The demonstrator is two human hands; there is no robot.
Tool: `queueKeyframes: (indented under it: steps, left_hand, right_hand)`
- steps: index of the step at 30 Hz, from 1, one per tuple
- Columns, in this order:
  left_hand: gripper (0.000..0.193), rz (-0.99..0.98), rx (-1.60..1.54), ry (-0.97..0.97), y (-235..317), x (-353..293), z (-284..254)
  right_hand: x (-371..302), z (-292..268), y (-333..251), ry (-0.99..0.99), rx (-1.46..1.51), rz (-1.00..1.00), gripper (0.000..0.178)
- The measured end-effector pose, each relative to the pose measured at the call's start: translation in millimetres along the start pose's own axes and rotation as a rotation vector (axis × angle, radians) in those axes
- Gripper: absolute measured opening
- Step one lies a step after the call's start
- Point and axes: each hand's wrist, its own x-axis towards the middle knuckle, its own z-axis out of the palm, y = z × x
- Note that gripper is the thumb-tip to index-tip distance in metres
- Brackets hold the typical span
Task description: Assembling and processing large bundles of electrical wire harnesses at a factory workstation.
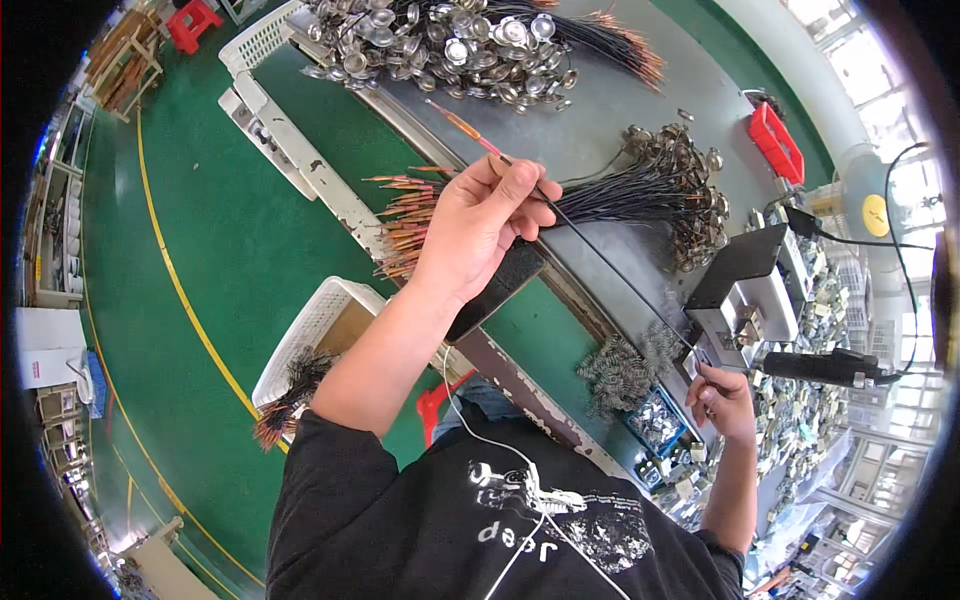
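Note:
A thin black wire (610,258) is stretched slantwise between my two hands. My left hand (490,215) pinches it near its far-left end, where an orange-pink sleeved tip (462,124) sticks out past the fingers. Beside the small bench machine (745,300), my right hand (722,400) has its fingers closed on the wire's other end; what lies at the fingertips is too small to make out. Beyond my left hand lies a bundle of similar black wires (620,200), with orange sleeved tips at one end and round metal caps at the other.
A large heap of metal-capped wires (440,50) covers the far bench. Coiled springs (615,375) and a blue tray (655,420) of small metal parts lie left of my right hand. A red bin (776,143) stands far right, a white basket (310,335) at left.

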Motion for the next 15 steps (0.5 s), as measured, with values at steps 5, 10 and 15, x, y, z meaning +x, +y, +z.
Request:
queueKeyframes:
  steps: [5, 10, 15]
  left_hand:
    - [0.025, 0.015, -0.005, 0.089, 2.3, -5.6, 6.2]
    - [0.026, -0.008, -0.019, 0.150, -0.4, -8.3, 8.2]
    - [0.020, 0.114, -0.039, 0.230, 6.4, -8.4, -14.7]
  right_hand:
    - [-0.3, -2.7, -6.4, -0.025, 0.005, 0.082, 0.041]
    - [-4.8, -2.4, -18.5, -0.043, -0.086, 0.160, 0.038]
    - [10.3, 47.4, -75.4, -0.343, -0.275, 0.115, 0.033]
